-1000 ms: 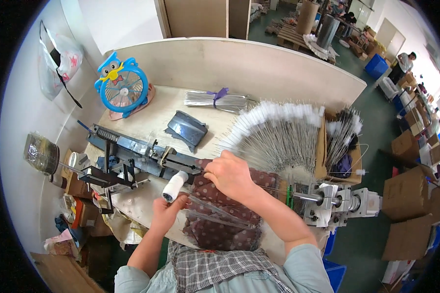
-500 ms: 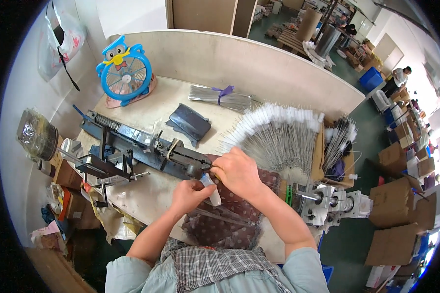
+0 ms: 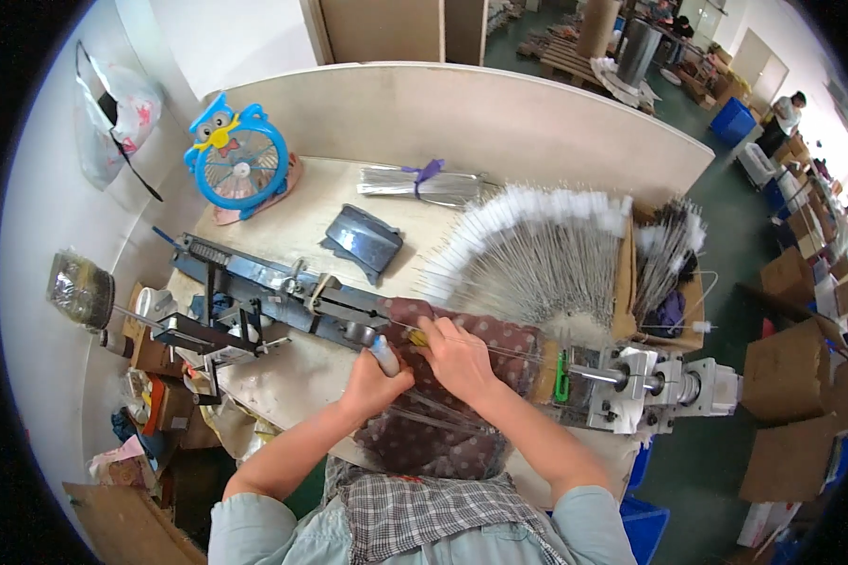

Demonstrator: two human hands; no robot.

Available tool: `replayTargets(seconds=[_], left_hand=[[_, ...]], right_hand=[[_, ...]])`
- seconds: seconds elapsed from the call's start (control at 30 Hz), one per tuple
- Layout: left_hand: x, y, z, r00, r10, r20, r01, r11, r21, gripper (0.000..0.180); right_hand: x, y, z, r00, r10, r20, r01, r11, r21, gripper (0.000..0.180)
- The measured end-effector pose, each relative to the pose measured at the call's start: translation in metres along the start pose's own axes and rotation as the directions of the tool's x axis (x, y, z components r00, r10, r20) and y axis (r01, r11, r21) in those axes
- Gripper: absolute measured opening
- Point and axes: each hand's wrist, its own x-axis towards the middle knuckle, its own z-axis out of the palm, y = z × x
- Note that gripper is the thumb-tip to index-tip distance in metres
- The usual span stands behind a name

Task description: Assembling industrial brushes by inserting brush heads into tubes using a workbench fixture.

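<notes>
My left hand (image 3: 375, 384) is closed around a small white cylinder (image 3: 384, 356), holding it against the end of a long dark metal rail machine (image 3: 273, 292). Just to its right, my right hand (image 3: 457, 360) pinches a thin wire (image 3: 518, 352) by a small yellow piece (image 3: 415, 337). The wire runs right toward a grey metal drive unit (image 3: 636, 386). Both hands rest over a brown dotted cloth (image 3: 424, 424) on my lap and the table edge. A fan of thin wires with white tips (image 3: 537, 250) is spread out right behind my hands.
A blue owl-shaped desk fan (image 3: 236, 162) stands at the back left. Near it lie a bundle of silver wires tied with purple ribbon (image 3: 424, 184) and a dark grey pouch (image 3: 363, 240). A cardboard box of wires (image 3: 669, 259) sits right. A curved partition (image 3: 462, 113) borders the table.
My left hand has carried the white cylinder up and right to the rail's end. My right hand has closed in beside it, from flat on the cloth to pinching the wire.
</notes>
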Motion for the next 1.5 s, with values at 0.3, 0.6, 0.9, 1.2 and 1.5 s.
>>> replayTargets(seconds=[0.3, 0.6, 0.9, 1.2, 1.5], left_hand=[[-0.028, -0.088, -0.118, 0.871, -0.446, -0.206, 0.123, 0.604, -0.787, 0.027], [-0.037, -0.105, -0.159, 0.813, -0.509, -0.282, 0.066, 0.562, -0.825, 0.024], [-0.034, -0.033, -0.060, 0.936, -0.249, -0.248, -0.021, 0.664, -0.747, 0.010], [0.007, 0.029, 0.046, 0.998, -0.022, 0.055, 0.054, 0.701, -0.711, 0.016], [0.008, 0.026, 0.064, 0.996, 0.055, 0.069, -0.001, 0.786, -0.619, 0.018]], right_hand=[[-0.004, -0.014, -0.039, 0.980, -0.055, 0.189, 0.031, 0.991, 0.129, 0.017], [0.002, -0.029, -0.051, 0.966, -0.024, 0.257, -0.015, 0.989, 0.148, 0.017], [0.013, -0.020, -0.105, 0.997, 0.034, 0.071, -0.045, 0.985, 0.169, 0.020], [0.006, 0.014, -0.110, 0.950, 0.259, 0.176, -0.308, 0.872, 0.381, 0.019], [-0.006, 0.026, -0.120, 0.860, 0.343, 0.378, -0.503, 0.695, 0.514, 0.020]])
